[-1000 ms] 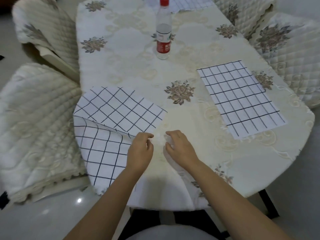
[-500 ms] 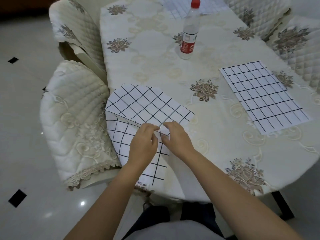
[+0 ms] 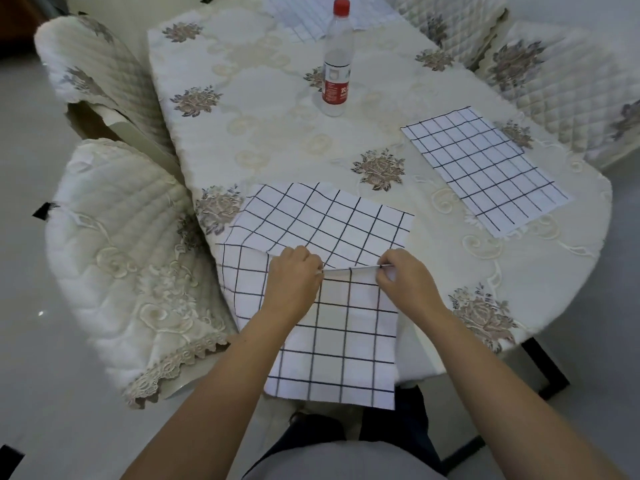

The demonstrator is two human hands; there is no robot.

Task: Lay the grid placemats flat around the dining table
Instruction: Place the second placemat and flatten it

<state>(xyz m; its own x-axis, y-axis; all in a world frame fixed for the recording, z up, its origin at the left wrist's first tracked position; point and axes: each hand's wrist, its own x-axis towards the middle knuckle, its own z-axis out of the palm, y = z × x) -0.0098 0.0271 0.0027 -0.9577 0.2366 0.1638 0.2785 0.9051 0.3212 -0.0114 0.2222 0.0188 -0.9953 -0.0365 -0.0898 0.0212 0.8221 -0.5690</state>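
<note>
A white placemat with a black grid (image 3: 322,226) lies folded over at the near left corner of the dining table (image 3: 263,140), its lower part hanging over the table's edge. My left hand (image 3: 294,278) and my right hand (image 3: 405,282) each pinch the edge of its upper layer, a short way apart. A second grid placemat (image 3: 485,171) lies flat on the table's right side. A third grid placemat (image 3: 304,22) shows partly at the far end.
A plastic water bottle (image 3: 337,60) with a red cap and red label stands upright mid-table. Quilted cream chairs flank the table: one chair (image 3: 117,258) at near left, a second chair (image 3: 93,64) at far left, a third chair (image 3: 568,84) at the right.
My hands have closed on the folded mat's edge and spread apart along it. The mat now sits squarer to me, and the camera view has shifted left.
</note>
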